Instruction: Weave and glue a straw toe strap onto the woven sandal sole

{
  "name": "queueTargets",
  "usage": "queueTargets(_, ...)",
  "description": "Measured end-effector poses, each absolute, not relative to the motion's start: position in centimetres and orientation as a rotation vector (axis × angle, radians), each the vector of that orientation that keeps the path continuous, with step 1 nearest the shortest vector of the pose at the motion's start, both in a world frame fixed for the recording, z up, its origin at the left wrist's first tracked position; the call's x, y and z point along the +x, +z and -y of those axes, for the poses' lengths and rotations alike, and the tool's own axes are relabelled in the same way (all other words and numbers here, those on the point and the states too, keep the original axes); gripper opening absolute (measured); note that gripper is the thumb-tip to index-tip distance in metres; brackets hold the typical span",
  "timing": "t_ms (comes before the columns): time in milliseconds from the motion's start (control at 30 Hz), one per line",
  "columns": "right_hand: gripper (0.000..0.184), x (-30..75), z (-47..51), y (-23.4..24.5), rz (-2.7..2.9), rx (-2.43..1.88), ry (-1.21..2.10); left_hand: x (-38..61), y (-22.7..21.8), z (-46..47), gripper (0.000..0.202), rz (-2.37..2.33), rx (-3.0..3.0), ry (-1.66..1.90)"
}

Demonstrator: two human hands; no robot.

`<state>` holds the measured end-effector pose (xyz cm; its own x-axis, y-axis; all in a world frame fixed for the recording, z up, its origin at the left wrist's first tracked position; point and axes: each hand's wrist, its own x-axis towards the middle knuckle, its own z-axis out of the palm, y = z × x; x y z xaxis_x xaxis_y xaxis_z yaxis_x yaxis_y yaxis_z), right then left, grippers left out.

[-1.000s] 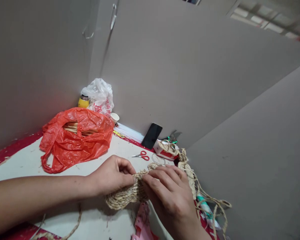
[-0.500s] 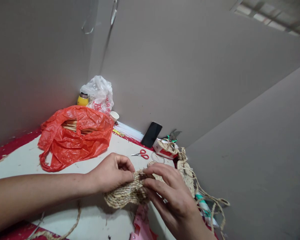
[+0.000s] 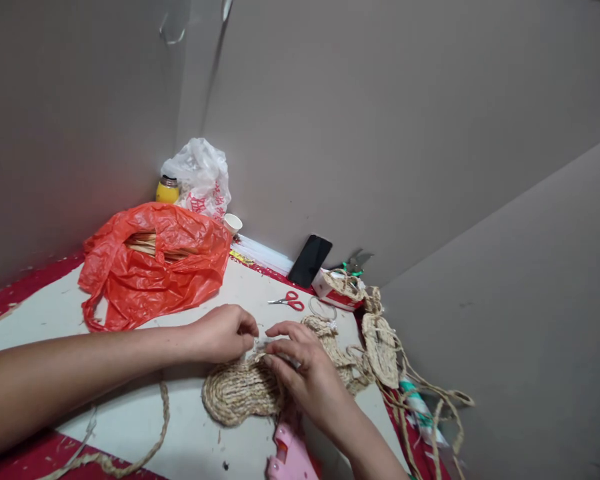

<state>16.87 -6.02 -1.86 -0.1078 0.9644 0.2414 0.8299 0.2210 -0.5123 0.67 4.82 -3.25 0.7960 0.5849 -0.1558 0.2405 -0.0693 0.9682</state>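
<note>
A flat woven straw sole point(image 3: 237, 393) lies on the white table top point(image 3: 190, 440). My left hand point(image 3: 223, 333) rests at its far edge with fingers curled in a pinch on the braid. My right hand point(image 3: 303, 373) lies over the sole's right part, fingertips meeting the left hand's at a small pale bit I cannot make out. A second straw sole point(image 3: 383, 343) with loose braided cords lies to the right. A pink tool point(image 3: 290, 457) sits just below my right wrist.
An orange plastic bag point(image 3: 153, 267) with straw inside lies at the back left, a white bag point(image 3: 200, 177) and yellow bottle point(image 3: 167, 190) behind it. Red scissors point(image 3: 290, 301), a black phone point(image 3: 310, 260) and a small box point(image 3: 337, 293) sit near cardboard walls. A braided cord point(image 3: 130, 460) trails at the front left.
The straw sole has come down flat onto the table. Both hands lowered with it, and my right hand shifted left so its fingertips meet the left hand's.
</note>
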Motion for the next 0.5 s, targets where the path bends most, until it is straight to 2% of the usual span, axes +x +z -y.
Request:
queueTargets(167,0.015,17.0,5.7,-2.6,1.885,-1.646,0.357,1.2,-3.1,-4.8,0.011,-0.626,1.428,0.304)
queueTargets(500,0.014,17.0,5.5,-2.7,1.813,-1.651,0.373,1.3,-4.2,-5.4,0.025,-0.605,1.074,0.102)
